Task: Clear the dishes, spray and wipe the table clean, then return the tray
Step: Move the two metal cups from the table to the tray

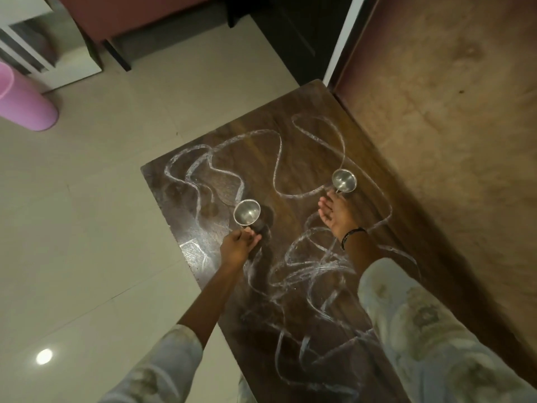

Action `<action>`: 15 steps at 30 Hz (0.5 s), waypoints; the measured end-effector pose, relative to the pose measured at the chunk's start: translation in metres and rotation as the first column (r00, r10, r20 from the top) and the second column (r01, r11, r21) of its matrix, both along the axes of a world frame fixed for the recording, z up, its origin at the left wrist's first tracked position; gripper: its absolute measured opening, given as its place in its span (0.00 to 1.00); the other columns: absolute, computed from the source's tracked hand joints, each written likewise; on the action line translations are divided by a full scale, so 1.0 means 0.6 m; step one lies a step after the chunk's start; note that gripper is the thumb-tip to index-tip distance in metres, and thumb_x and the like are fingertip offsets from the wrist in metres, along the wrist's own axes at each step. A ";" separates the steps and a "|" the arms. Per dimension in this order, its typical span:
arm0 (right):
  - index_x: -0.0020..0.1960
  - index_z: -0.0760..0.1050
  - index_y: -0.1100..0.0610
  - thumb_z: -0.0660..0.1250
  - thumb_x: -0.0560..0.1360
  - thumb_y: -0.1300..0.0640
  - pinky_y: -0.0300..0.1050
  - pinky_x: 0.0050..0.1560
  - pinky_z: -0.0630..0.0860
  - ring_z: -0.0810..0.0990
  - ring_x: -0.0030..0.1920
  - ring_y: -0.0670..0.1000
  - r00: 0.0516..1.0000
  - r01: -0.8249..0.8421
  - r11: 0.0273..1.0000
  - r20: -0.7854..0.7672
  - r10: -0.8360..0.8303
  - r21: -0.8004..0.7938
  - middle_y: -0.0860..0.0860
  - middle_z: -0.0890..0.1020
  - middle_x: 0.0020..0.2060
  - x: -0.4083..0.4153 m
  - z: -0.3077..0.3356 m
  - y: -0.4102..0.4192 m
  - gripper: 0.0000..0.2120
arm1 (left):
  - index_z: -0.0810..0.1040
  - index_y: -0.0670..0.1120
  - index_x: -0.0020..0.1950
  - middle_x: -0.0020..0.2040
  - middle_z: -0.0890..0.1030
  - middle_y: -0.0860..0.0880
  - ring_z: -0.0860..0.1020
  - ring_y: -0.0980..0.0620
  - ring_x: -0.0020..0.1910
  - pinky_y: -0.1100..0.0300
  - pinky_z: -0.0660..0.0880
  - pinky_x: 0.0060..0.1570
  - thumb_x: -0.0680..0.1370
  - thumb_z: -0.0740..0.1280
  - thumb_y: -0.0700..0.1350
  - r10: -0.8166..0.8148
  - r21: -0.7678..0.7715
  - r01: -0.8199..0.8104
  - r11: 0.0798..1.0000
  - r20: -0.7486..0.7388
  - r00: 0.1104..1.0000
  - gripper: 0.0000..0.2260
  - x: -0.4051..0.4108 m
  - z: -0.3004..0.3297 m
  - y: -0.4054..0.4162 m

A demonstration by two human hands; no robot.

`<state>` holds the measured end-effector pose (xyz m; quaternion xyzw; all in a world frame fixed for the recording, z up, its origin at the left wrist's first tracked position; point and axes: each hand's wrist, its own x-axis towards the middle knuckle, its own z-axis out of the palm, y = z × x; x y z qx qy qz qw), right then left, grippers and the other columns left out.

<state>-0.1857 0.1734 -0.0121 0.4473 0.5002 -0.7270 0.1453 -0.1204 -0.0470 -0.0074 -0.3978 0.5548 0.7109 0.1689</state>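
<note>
Two steel cups stood on the dark wooden table [293,158], which was scrawled all over with looping white lines [279,158]. The left cup [247,212] sat close to the table's left edge, with open tiled floor [101,199] just past that edge. The left hand [236,245] had its fingers curled round the cup's base, gripping it. The right cup [344,180] stood further up and toward the right side, nearer the brown wall [450,112] that ran tight along that edge of the table. The right hand [337,216] reached toward it with fingers straight and loose, their tips at the cup's foot; whether they touched it I could not tell. A dark band [351,237] circled that wrist. Both arms wore pale patterned sleeves [421,321].

The wall left no room on the right. The floor to the left lay wide and shiny, a spot of light [44,356] reflected in it. A pink cylinder [24,107] stood well off at the far left, beside a white unit [49,56]. Beyond the table's far corner were dark furniture legs [116,55] and a white door frame [340,48].
</note>
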 end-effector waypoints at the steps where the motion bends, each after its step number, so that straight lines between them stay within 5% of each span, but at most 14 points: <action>1: 0.52 0.72 0.54 0.58 0.81 0.53 0.37 0.41 0.73 0.76 0.40 0.44 1.000 -0.009 1.000 -0.001 0.009 0.025 0.48 0.77 0.40 0.026 0.006 -0.003 0.06 | 0.73 0.39 0.36 0.38 0.76 0.43 0.78 0.48 0.41 0.66 0.80 0.41 0.79 0.61 0.35 -0.012 0.014 0.012 1.000 0.001 1.000 0.11 0.012 0.004 0.007; 5: 0.44 0.70 0.54 0.55 0.82 0.52 0.33 0.32 0.72 0.72 0.34 0.45 0.996 -0.088 0.990 0.008 0.088 0.112 0.50 0.74 0.35 0.151 0.019 -0.014 0.11 | 0.72 0.38 0.37 0.39 0.75 0.42 0.77 0.48 0.41 0.55 0.74 0.57 0.79 0.60 0.33 -0.019 0.138 0.012 0.990 0.052 0.998 0.10 0.071 0.026 0.039; 10: 0.47 0.72 0.54 0.56 0.82 0.54 0.41 0.47 0.73 0.76 0.40 0.47 0.994 -0.105 0.988 0.048 0.100 0.109 0.51 0.78 0.39 0.333 0.034 -0.017 0.09 | 0.75 0.35 0.43 0.41 0.77 0.40 0.78 0.46 0.43 0.66 0.80 0.37 0.78 0.63 0.34 -0.054 0.157 0.047 0.987 0.035 0.998 0.05 0.176 0.051 0.072; 13: 0.57 0.71 0.54 0.56 0.82 0.54 0.47 0.58 0.74 0.79 0.52 0.49 0.994 -0.113 0.991 0.005 0.112 0.079 0.52 0.80 0.50 0.431 0.054 -0.008 0.08 | 0.77 0.34 0.46 0.43 0.78 0.39 0.78 0.44 0.45 0.67 0.80 0.34 0.77 0.64 0.33 -0.094 0.148 0.086 0.985 0.046 0.994 0.03 0.242 0.071 0.093; 15: 0.55 0.72 0.54 0.55 0.82 0.54 0.47 0.59 0.74 0.78 0.55 0.49 0.992 -0.120 0.987 -0.024 0.123 0.107 0.52 0.79 0.53 0.493 0.071 0.006 0.08 | 0.77 0.36 0.42 0.41 0.78 0.40 0.79 0.45 0.43 0.67 0.80 0.34 0.76 0.64 0.33 -0.153 0.130 0.150 0.980 0.018 0.988 0.04 0.288 0.091 0.112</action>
